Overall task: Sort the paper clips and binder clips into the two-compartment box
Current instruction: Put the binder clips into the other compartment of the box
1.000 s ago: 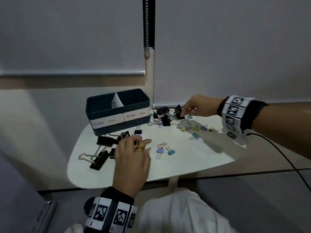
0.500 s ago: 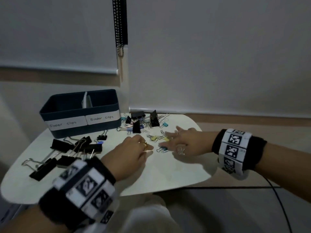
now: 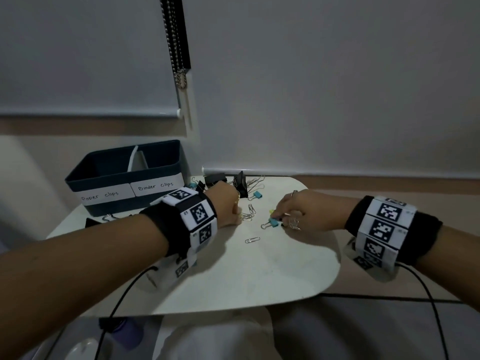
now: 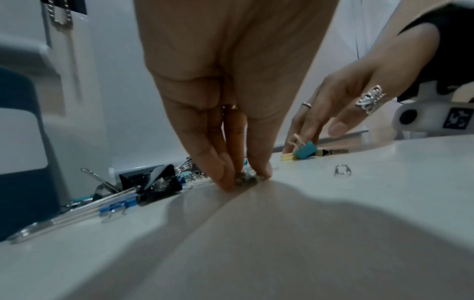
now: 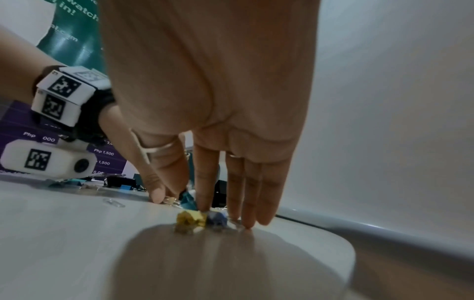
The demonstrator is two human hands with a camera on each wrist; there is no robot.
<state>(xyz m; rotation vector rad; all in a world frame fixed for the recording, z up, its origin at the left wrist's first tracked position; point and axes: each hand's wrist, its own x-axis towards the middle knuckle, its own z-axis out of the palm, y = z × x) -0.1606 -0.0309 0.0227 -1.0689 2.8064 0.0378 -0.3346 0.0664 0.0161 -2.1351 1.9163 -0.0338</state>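
Note:
The dark blue two-compartment box [image 3: 118,175], labelled "Paper clips" on the left and "Binder clips" on the right, stands at the table's back left. My left hand [image 3: 237,216] [image 4: 246,176] points down at the table's middle, thumb and fingers pinching a small bunch of silver paper clips [image 3: 246,216] [image 4: 247,180]. My right hand [image 3: 279,220] [image 5: 184,201] rests straight fingers on small binder clips: a teal one [image 3: 273,223] [image 4: 305,152] between thumb and index, a yellow one [image 5: 191,220] and a blue one [image 5: 216,220] under the fingertips.
Black binder clips [image 3: 240,184] [image 4: 151,182], a teal one [image 3: 257,194] and more paper clips lie near the back edge. A lone paper clip [image 3: 252,240] [image 5: 114,202] lies in front of the hands. The white table [image 3: 259,276] ends close on the right.
My left hand has reached forward and pinched down on the silver paper clips. My right hand came back from the black clips and settled on the small coloured binder clips.

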